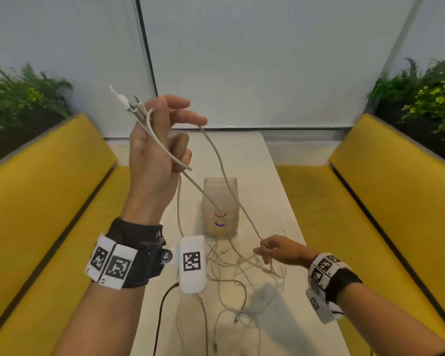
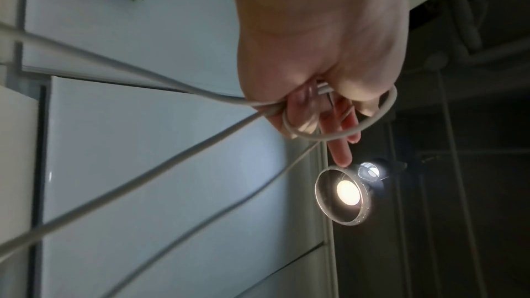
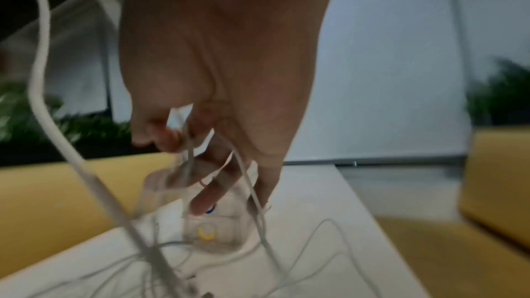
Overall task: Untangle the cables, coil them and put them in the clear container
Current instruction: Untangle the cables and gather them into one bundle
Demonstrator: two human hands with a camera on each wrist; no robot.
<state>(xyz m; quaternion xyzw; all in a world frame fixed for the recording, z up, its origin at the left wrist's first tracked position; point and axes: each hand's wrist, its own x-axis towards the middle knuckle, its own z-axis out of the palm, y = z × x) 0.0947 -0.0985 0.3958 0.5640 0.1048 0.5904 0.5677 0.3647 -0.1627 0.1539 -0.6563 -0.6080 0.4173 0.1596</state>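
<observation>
My left hand (image 1: 162, 140) is raised high above the table and grips a bundle of white cables (image 1: 149, 124), their plug ends (image 1: 121, 98) sticking up past the fingers. In the left wrist view the cables (image 2: 329, 135) loop round the curled fingers (image 2: 338, 144). Strands run down from it to a tangle of thin white cables (image 1: 231, 268) on the white table (image 1: 280, 191). My right hand (image 1: 275, 250) hovers low over the tangle and pinches a thin cable (image 3: 186, 153) between thumb and fingers. The clear container (image 1: 220, 206) stands upright in the table's middle, behind the tangle.
Yellow benches (image 1: 49, 191) (image 1: 385, 181) flank the narrow table. Green plants (image 1: 23, 93) sit behind both backrests. A dark cord (image 1: 162, 312) hangs from my left wrist gear. More cable loops (image 1: 216, 327) lie near the table's front edge.
</observation>
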